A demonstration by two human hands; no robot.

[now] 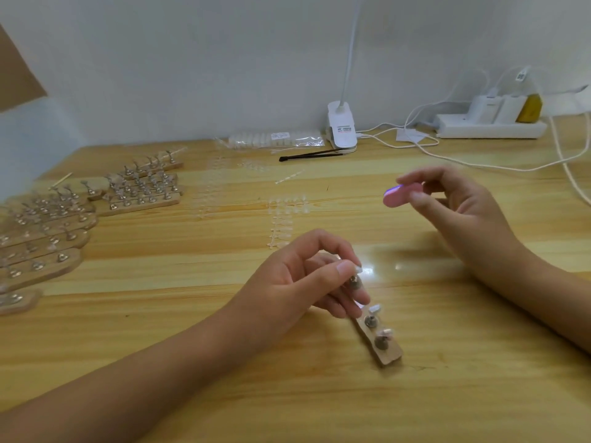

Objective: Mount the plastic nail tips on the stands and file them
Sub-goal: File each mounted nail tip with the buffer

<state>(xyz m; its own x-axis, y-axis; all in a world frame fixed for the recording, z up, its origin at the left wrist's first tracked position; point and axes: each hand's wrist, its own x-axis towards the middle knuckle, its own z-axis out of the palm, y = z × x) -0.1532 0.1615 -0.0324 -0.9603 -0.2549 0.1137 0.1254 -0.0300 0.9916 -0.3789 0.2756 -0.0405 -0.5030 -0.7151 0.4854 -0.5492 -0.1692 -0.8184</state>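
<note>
Head view: left hand (pixel 297 276) pinches a clear nail tip (pixel 357 269) (blurred); right hand (pixel 460 206) grips pink file (pixel 402 194).

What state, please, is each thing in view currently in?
Left hand: pinches a nail tip atop a stand.
Right hand: holds the pink file in the air.
Wooden strip: flat on the table, with two more tips mounted.
Loose nail tips: lying unmounted.
Power strip: plugs inserted.
</note>
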